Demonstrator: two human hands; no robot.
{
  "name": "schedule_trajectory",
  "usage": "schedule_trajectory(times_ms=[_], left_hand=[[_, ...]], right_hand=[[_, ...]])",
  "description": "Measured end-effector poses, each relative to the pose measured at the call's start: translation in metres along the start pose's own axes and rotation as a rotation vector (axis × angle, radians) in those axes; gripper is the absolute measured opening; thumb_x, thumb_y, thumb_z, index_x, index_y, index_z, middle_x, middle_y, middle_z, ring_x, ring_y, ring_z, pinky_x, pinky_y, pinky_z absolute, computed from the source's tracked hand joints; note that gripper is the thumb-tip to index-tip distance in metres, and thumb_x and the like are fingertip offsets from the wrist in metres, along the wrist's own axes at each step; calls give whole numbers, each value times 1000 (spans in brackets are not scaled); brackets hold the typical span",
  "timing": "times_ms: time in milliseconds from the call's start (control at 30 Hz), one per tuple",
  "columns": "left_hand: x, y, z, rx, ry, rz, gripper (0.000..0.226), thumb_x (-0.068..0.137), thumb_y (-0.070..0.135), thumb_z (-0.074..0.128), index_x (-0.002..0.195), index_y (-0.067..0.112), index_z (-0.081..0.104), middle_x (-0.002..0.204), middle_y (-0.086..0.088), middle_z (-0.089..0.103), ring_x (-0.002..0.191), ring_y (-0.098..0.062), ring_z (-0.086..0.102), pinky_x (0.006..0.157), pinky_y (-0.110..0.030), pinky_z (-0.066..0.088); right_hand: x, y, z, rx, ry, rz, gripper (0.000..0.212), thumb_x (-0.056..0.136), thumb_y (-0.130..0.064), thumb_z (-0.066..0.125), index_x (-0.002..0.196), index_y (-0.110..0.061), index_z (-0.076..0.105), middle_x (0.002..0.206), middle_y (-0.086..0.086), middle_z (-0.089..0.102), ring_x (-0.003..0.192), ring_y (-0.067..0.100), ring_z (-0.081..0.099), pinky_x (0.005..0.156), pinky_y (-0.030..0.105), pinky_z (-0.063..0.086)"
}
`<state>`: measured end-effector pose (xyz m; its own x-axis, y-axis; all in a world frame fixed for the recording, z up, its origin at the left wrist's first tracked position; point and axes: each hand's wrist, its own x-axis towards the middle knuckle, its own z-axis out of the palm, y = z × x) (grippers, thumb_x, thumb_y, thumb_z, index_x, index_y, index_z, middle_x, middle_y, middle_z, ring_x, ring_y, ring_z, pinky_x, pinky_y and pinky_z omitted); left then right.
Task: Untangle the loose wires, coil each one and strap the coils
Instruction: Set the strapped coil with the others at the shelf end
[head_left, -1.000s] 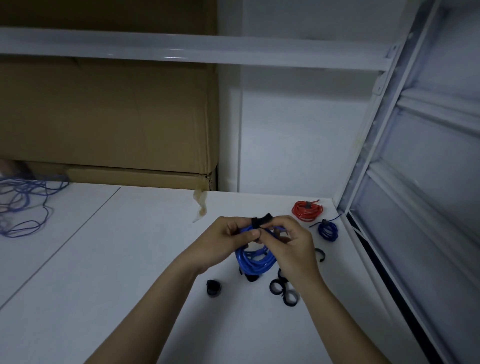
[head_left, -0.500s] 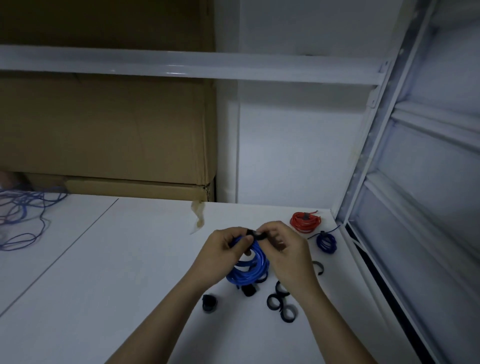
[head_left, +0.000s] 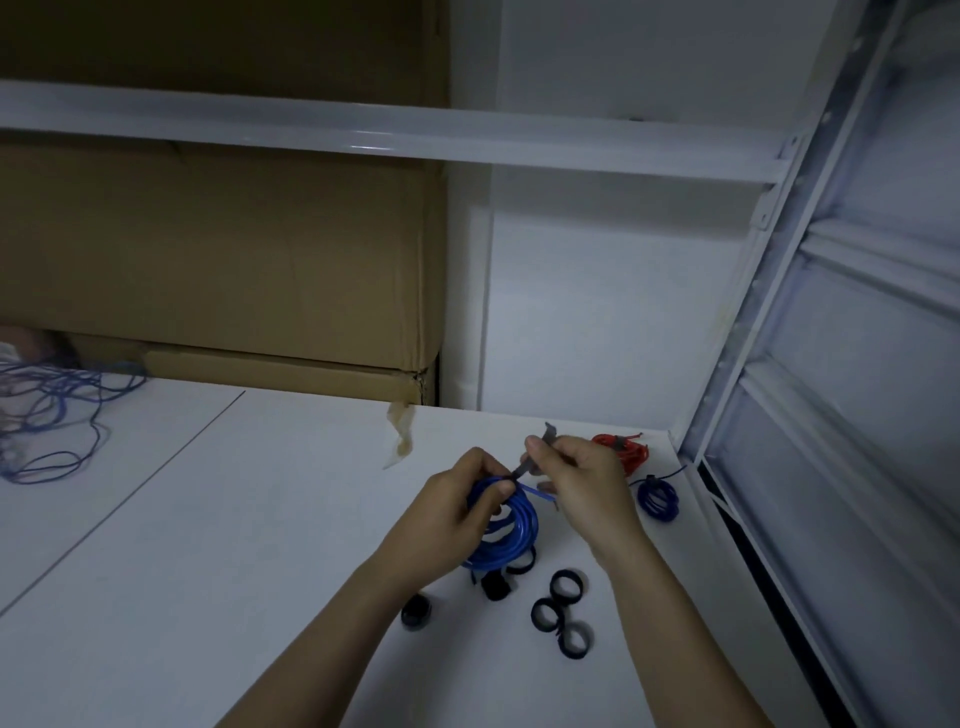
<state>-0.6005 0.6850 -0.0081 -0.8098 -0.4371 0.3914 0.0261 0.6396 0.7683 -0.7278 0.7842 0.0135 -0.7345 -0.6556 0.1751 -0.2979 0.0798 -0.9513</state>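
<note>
My left hand (head_left: 457, 512) grips a blue wire coil (head_left: 511, 535) at its top, just above the white table (head_left: 218, 519). My right hand (head_left: 582, 483) pinches a black strap (head_left: 535, 457) that runs from the coil's top up and to the right, its free end sticking up past my fingers. A short blue wire end pokes out to the right of the coil. A strapped red coil (head_left: 626, 449) and a strapped dark blue coil (head_left: 657, 496) lie behind my right hand.
Several rolled black straps (head_left: 563, 613) lie on the table below the coil, with one more (head_left: 415, 612) by my left forearm. A tangle of loose blue wires (head_left: 47, 415) sits at the far left. A cardboard box (head_left: 223, 260) stands behind, a white shelf frame (head_left: 753, 312) to the right.
My right hand has drawn the black strap up and to the right, away from the coil, so it is now stretched out. The left hand keeps its grip on the coil.
</note>
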Motion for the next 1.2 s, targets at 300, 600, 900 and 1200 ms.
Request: schedule_trajectory(times_ms=[300,600,900,1200], left_hand=[[9,8,-3,1,11,8,11,98,26,51,90,20,46,78,-5,66,71,-18,62,69,-36,51],[1,4,-4,-29,-24,-39,12,97,27,53,89,32,46,79,0,69,66,-17,62,63,-26,50],[3,3,-6,-156,46,-181,14,95,29,57,85,21,51,72,10,68,61,-3,61,59,-11,45],[10,1,-19,-343,26,-260,15,95,13,57,81,8,53,71,-4,68,59,-7,62,55,-15,41]], right_hand=[[2,-16,8,-386,80,-292,30,96,-30,50,77,-9,58,66,-4,61,62,12,55,61,34,44],[-6,-6,12,-378,85,-247,25,96,-30,52,77,-15,59,71,-3,66,67,16,60,62,35,48],[-15,-8,21,-294,83,-329,18,94,-19,55,78,-17,63,69,-14,62,67,9,60,61,29,48],[-32,0,26,-263,66,-352,23,88,-5,60,101,-17,75,96,-6,74,85,9,68,75,30,55]])
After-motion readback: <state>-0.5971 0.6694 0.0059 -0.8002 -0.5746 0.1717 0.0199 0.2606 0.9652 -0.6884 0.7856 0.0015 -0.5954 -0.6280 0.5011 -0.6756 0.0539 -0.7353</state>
